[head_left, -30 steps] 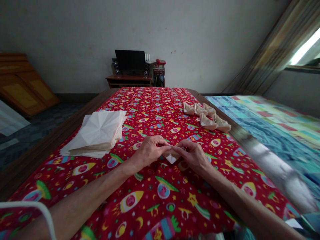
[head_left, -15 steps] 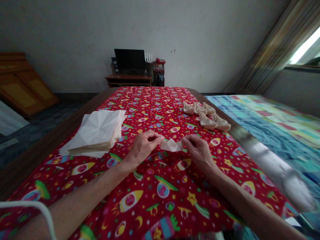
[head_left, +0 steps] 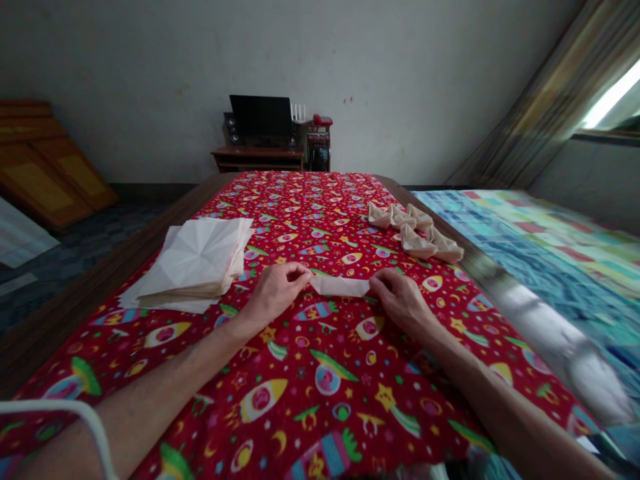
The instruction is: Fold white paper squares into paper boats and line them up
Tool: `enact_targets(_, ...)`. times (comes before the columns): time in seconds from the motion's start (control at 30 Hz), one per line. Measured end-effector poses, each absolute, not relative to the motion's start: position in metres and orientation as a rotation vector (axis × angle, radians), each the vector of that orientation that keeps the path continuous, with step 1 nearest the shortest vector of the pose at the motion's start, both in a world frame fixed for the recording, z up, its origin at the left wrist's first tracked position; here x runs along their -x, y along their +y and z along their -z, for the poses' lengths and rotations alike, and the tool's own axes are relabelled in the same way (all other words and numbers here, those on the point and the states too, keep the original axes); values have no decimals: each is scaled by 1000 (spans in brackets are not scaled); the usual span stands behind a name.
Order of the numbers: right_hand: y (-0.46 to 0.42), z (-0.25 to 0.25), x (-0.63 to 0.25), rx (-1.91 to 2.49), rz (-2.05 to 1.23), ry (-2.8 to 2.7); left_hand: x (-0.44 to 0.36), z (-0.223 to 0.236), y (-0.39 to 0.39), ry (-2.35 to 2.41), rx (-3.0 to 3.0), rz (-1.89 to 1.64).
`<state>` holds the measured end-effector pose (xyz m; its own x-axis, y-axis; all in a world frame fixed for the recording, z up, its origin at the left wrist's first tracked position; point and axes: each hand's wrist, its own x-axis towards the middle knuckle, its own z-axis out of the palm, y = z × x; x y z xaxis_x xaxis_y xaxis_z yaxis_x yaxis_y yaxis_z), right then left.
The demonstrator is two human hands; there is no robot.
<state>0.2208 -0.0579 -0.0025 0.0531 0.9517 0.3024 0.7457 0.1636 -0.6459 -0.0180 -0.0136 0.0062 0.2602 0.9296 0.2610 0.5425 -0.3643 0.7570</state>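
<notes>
A small folded piece of pale paper (head_left: 340,285) is stretched flat between my two hands just above the red patterned tablecloth (head_left: 320,373). My left hand (head_left: 277,288) pinches its left end with fingers closed. My right hand (head_left: 400,297) pinches its right end the same way. A stack of creased white paper sheets (head_left: 197,260) lies to the left of my left hand. Several finished folded paper boats (head_left: 415,233) sit in a cluster beyond my right hand, near the table's right edge.
The table's dark wooden edge (head_left: 100,280) shows on the left. A bed with a colourful checked cover (head_left: 540,267) runs along the right. A low stand with a black screen (head_left: 260,120) stands against the far wall. A wooden cabinet (head_left: 45,167) leans at far left.
My hands have drawn apart sideways, pulling the folded paper from a small bunched shape into a long flat strip.
</notes>
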Motion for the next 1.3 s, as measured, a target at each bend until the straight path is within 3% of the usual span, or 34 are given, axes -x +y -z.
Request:
enact_targets(0.23, -61, 9, -221, 1753, -53, -1956, 8, -3, -25, 1458, -2649, -742)
enact_targets(0.4, -64, 11, -219, 1738, 58, -1993, 0, -2, -38, 854, -3009, -556)
enact_targets(0.77, -81, -1, -207, 1700, 257, -2115, -10, 1, -56, 841, -2905, -340)
enact_targets(0.93, -101, 7, -194, 1324, 153, -2426, -10, -4, -58, 856, -2902, -274)
enact_targets(1.3, -111, 3, -219, 1300, 177, -2585, 2, -1, -59, 895, -2975, -303)
